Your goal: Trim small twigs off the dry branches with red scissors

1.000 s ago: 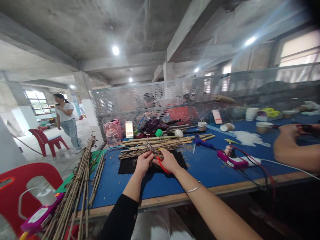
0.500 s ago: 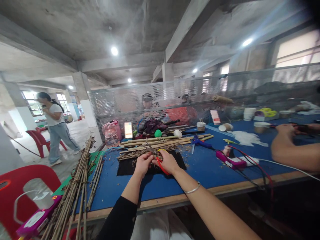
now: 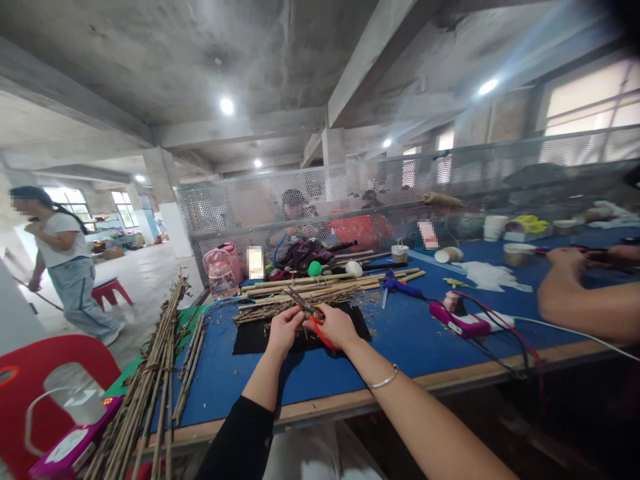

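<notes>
My right hand (image 3: 336, 327) is closed round red-handled scissors (image 3: 315, 323), their blades pointing up and left over a bundle of dry twigs (image 3: 295, 305). My left hand (image 3: 283, 329) is closed on a piece of that twig material right beside the blades. Both hands work over a black cloth (image 3: 250, 337) on the blue table (image 3: 280, 380). What exactly lies between the left fingers is too small to make out.
Long sticks (image 3: 155, 373) lean off the table's left edge. A pink glue gun (image 3: 457, 323) with cables lies to the right, near another person's arm (image 3: 585, 303). A pink bottle (image 3: 220, 270), cups and a mesh fence stand behind. A red chair (image 3: 45, 373) and a walking person (image 3: 65, 267) are at the left.
My hands have stayed over the twig bundle with the scissors. The person at the left has walked further left. My view has shifted slightly.
</notes>
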A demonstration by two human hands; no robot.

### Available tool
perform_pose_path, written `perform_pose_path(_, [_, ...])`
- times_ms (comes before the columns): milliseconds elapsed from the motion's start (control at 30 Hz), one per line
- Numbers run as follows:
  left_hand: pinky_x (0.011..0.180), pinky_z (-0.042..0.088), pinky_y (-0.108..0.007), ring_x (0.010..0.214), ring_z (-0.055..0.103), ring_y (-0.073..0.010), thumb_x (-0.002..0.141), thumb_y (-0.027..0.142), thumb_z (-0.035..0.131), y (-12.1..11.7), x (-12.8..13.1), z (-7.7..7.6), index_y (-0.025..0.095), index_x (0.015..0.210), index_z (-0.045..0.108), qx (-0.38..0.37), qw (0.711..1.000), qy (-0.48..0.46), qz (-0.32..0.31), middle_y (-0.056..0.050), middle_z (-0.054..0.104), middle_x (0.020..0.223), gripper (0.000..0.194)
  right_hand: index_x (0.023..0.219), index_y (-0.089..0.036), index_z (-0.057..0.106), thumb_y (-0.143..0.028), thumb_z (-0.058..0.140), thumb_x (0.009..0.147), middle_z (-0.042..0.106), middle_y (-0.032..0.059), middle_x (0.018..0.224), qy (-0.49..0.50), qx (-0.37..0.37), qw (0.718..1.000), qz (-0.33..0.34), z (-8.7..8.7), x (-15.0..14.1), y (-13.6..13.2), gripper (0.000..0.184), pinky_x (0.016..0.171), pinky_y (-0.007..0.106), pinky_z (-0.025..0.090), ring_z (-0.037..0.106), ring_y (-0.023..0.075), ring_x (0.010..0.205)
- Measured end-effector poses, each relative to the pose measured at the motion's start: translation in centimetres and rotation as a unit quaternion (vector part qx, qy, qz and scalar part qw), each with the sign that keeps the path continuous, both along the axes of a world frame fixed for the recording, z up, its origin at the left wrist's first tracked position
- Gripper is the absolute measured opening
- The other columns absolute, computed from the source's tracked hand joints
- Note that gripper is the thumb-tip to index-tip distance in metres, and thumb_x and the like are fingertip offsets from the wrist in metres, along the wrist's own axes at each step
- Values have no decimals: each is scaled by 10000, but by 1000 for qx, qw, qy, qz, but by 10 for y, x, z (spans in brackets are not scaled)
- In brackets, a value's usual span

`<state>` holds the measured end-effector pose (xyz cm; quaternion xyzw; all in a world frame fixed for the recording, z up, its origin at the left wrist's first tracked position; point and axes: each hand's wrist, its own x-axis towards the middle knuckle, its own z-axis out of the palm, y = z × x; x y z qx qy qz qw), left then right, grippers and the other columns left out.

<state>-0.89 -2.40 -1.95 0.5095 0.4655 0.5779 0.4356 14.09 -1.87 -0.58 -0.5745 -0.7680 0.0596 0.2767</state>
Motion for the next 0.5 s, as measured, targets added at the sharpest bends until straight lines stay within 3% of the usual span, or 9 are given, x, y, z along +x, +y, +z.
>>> perform_pose_path(233, [417, 349, -162, 520, 505, -75, 655, 317, 657, 1, 0, 0, 149, 1032, 647, -12, 1000, 3, 16, -51, 670, 785, 413, 851, -226, 557, -622, 496, 709, 637, 29, 791, -5, 15, 1000, 6, -9, 1, 5, 424, 580, 244, 315, 590, 186, 743])
perform_pose_path(500, [445, 370, -162, 545, 523, -80, 660, 303, 653, 4, -2, -5, 152, 1023, 645, -19, 1000, -6, -13, -50, 666, 792, 393, 863, -200, 535, -571, 555, 695, 612, 32, 845, 22, 27, 999, 38, -16, 1, 13, 408, 602, 233, 329, 561, 161, 753])
